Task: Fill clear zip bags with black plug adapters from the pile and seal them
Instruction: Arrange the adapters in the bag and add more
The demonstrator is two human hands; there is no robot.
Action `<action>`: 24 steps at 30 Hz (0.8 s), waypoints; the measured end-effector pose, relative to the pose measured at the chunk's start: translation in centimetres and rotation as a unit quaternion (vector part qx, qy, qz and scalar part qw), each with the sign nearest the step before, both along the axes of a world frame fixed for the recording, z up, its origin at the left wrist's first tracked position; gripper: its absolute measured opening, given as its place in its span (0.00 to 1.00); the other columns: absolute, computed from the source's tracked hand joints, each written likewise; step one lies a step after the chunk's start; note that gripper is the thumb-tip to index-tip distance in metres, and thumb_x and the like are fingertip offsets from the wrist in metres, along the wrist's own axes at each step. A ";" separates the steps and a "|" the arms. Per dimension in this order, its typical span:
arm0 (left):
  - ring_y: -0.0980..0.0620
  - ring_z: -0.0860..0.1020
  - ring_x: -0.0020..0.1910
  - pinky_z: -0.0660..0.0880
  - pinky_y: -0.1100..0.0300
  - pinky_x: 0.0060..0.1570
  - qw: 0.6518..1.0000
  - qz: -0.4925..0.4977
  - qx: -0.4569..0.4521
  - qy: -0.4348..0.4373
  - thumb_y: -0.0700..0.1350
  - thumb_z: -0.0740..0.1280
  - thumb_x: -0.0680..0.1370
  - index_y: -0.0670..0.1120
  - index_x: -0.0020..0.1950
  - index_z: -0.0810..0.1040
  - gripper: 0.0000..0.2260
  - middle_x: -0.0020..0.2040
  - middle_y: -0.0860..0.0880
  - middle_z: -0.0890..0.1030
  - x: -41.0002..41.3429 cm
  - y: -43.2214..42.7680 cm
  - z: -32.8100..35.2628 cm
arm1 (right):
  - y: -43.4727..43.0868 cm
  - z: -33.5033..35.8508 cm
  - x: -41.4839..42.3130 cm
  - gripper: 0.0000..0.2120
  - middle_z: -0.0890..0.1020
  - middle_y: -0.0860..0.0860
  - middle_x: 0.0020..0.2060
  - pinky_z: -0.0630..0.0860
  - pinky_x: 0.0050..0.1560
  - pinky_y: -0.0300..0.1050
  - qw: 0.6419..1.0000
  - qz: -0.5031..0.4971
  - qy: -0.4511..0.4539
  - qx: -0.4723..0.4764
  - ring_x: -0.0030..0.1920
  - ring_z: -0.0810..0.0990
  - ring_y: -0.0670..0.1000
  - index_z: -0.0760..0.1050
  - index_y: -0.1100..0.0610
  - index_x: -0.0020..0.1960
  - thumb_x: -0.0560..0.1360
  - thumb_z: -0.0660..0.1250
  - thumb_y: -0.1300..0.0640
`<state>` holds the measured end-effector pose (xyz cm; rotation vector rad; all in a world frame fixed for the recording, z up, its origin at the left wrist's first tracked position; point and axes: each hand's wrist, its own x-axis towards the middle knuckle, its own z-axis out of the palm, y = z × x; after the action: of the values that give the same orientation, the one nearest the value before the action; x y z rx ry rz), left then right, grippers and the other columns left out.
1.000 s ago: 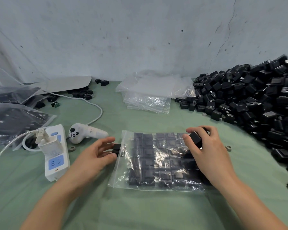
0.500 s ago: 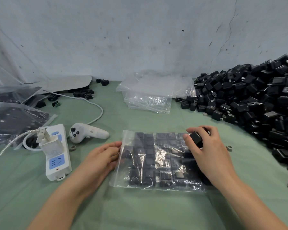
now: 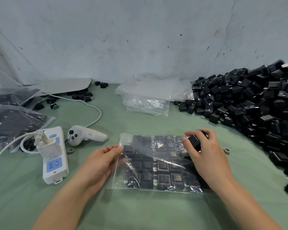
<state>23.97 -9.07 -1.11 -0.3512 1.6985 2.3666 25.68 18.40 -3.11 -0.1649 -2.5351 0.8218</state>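
The clear zip bag point(image 3: 156, 165), packed with rows of black adapters, lies flat by the middle of the worktop's point(image 3: 140, 211) near edge. The left grip point(image 3: 100, 163) pinches the bag's left edge. The right grip point(image 3: 208, 156) curls round a single adapter point(image 3: 194, 142) over the bag's far right corner, near the pile point(image 3: 256, 105) along the right edge.

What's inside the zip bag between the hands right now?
Black plug adapters lie in flat rows inside the zip bag. The right hand, gripping a loose adapter, covers the bag's right end, so what is there cannot be seen.
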 end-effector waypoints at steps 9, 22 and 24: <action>0.49 0.80 0.35 0.81 0.62 0.37 0.999 0.034 0.001 -0.040 0.33 0.65 0.79 0.33 0.49 0.78 0.04 0.40 0.38 0.81 -0.3 1.0 0.1 | 0.0 0.0 0.1 0.16 0.68 0.44 0.58 0.68 0.34 0.40 1.000 -0.002 -0.002 -0.004 0.44 0.79 0.52 0.75 0.42 0.59 0.78 0.59 0.36; 0.40 0.85 0.49 0.84 0.54 0.42 0.996 -0.017 0.081 -0.018 0.32 0.62 0.80 0.32 0.57 0.72 0.07 0.52 0.31 0.83 -0.4 0.9 1.0 | 0.0 0.3 0.1 0.15 0.69 0.44 0.59 0.71 0.39 0.46 1.000 0.003 0.007 -0.029 0.47 0.78 0.51 0.76 0.41 0.59 0.77 0.60 0.37; 0.38 0.84 0.52 0.84 0.55 0.41 0.996 -0.038 0.077 -0.012 0.32 0.61 0.80 0.33 0.56 0.73 0.06 0.53 0.32 0.83 -0.3 1.1 1.0 | 0.0 0.6 0.1 0.14 0.69 0.43 0.58 0.71 0.38 0.44 0.999 0.007 0.019 -0.047 0.46 0.78 0.48 0.76 0.40 0.57 0.77 0.61 0.37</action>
<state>23.67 -7.96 -0.14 -0.2818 1.4798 2.4083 25.78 18.36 -2.54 -0.1598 -2.4668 0.9410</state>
